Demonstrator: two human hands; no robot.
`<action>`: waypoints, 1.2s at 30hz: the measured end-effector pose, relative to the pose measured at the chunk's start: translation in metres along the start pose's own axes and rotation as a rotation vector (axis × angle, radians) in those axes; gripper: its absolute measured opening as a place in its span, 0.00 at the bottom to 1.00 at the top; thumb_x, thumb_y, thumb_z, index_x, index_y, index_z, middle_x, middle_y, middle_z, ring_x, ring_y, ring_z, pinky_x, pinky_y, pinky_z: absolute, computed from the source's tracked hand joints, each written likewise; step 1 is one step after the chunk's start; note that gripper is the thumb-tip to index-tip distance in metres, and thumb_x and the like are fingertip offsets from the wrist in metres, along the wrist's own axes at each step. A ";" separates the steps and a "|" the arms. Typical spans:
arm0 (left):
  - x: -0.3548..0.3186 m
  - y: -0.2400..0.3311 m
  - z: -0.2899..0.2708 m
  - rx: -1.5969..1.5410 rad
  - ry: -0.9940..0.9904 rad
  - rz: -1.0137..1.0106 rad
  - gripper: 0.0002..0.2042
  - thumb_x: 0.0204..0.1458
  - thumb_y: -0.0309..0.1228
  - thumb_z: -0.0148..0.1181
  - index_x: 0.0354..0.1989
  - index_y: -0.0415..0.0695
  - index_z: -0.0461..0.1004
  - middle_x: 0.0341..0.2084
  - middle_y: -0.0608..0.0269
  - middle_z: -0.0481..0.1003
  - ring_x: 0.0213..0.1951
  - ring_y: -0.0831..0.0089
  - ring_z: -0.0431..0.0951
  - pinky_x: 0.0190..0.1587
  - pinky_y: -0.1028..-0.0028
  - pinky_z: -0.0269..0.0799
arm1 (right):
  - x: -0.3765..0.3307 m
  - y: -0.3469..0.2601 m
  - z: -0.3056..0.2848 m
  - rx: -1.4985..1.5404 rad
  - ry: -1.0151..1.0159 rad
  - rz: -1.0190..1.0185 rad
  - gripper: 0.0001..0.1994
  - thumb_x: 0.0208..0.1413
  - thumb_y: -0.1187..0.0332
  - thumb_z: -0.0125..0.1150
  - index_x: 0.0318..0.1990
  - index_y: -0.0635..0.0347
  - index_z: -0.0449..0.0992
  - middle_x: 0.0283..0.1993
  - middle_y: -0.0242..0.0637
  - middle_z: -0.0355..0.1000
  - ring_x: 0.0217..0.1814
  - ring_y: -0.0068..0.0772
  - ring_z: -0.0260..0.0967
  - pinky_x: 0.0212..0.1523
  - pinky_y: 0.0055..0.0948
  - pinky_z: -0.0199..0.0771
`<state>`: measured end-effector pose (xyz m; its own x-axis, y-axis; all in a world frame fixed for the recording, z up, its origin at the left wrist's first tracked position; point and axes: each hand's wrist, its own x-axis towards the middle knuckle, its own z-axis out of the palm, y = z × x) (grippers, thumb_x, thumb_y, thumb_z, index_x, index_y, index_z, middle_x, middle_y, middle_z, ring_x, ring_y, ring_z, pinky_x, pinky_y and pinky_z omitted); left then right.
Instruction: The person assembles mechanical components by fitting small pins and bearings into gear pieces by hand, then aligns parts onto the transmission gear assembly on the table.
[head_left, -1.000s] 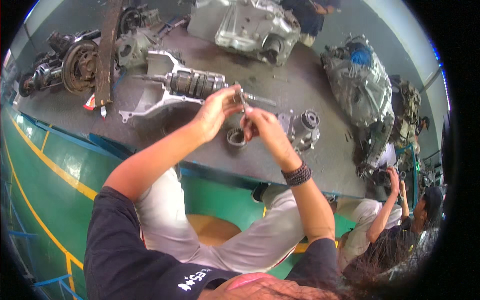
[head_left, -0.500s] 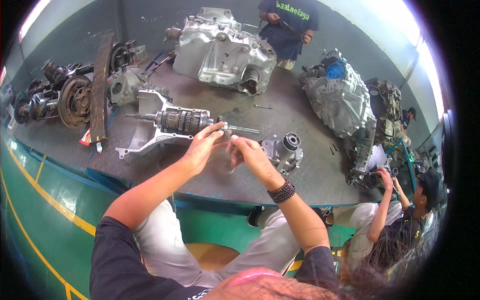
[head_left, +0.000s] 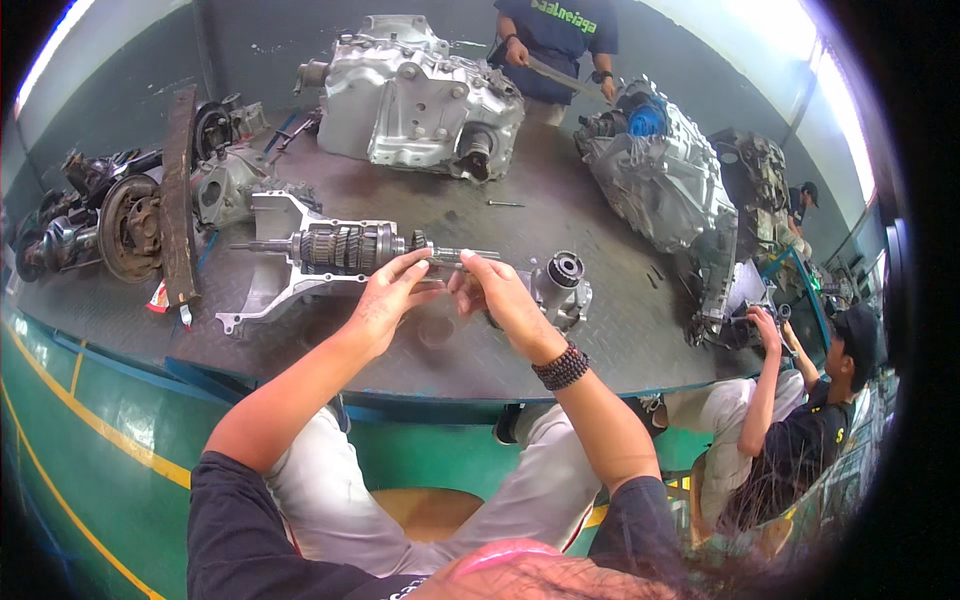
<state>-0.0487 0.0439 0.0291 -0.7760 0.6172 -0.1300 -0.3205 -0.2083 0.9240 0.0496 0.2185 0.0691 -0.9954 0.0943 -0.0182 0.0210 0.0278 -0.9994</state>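
Observation:
A gear shaft (head_left: 345, 249) with a stack of dark gears lies in a silver half housing (head_left: 262, 283) on the table. My left hand (head_left: 388, 300) is over the bare right-hand stretch of the shaft, thumb and fingertips closed in a pinch. Facing it, my right hand (head_left: 497, 290) has its thumb laid along the shaft line and its other fingers curled under. A short grey piece shows between the fingertips; whether it is a loose part or the shaft itself I cannot make out. Just beyond the right hand stands a small metal housing with a toothed ring (head_left: 566, 268).
A large silver gearbox casing (head_left: 415, 105) stands at the back; another casing (head_left: 660, 175) with a blue part lies to the right. Brake drum (head_left: 130, 228) and wooden beam (head_left: 180, 200) are at left. A bolt (head_left: 505, 204) lies mid-table. Co-workers stand behind and sit at right.
My fingertips have drawn slightly apart along the shaft. The whole view has shifted, so the table's things sit further left. The co-worker at the back holds a long flat piece in a changed pose.

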 end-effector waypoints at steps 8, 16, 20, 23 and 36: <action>-0.002 -0.001 0.000 -0.047 -0.034 0.042 0.19 0.68 0.34 0.58 0.65 0.44 0.72 0.52 0.58 0.78 0.50 0.67 0.80 0.60 0.65 0.75 | 0.002 0.017 0.007 -0.065 0.041 -0.019 0.24 0.72 0.48 0.48 0.35 0.61 0.78 0.22 0.30 0.73 0.24 0.21 0.70 0.29 0.23 0.69; 0.002 -0.004 -0.005 -0.033 -0.013 0.076 0.19 0.69 0.34 0.55 0.66 0.45 0.70 0.51 0.60 0.80 0.48 0.69 0.80 0.54 0.68 0.77 | 0.009 0.031 0.016 0.013 -0.051 0.034 0.19 0.71 0.56 0.48 0.40 0.63 0.78 0.25 0.31 0.75 0.25 0.22 0.71 0.29 0.24 0.73; 0.002 -0.004 -0.001 0.098 0.000 0.153 0.20 0.71 0.35 0.51 0.70 0.49 0.66 0.52 0.57 0.80 0.42 0.73 0.80 0.44 0.73 0.78 | 0.010 0.030 0.016 -0.020 -0.246 0.093 0.17 0.68 0.58 0.52 0.46 0.64 0.79 0.29 0.33 0.75 0.30 0.23 0.73 0.35 0.24 0.75; 0.002 -0.001 0.001 0.200 0.024 0.180 0.23 0.71 0.37 0.52 0.72 0.49 0.63 0.53 0.55 0.79 0.41 0.75 0.78 0.45 0.75 0.74 | 0.011 0.029 0.017 0.077 -0.251 0.150 0.14 0.68 0.60 0.55 0.45 0.63 0.78 0.29 0.32 0.75 0.29 0.24 0.74 0.34 0.26 0.77; 0.007 0.000 0.003 0.321 -0.026 0.215 0.24 0.70 0.43 0.53 0.68 0.42 0.68 0.55 0.57 0.77 0.51 0.71 0.78 0.54 0.71 0.74 | -0.002 0.029 0.015 0.350 -0.350 0.137 0.15 0.67 0.61 0.52 0.50 0.64 0.74 0.36 0.36 0.76 0.32 0.30 0.77 0.37 0.29 0.81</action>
<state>-0.0524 0.0506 0.0292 -0.7913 0.6055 0.0844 0.0377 -0.0894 0.9953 0.0504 0.2045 0.0398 -0.9587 -0.2670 -0.0983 0.1801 -0.3021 -0.9361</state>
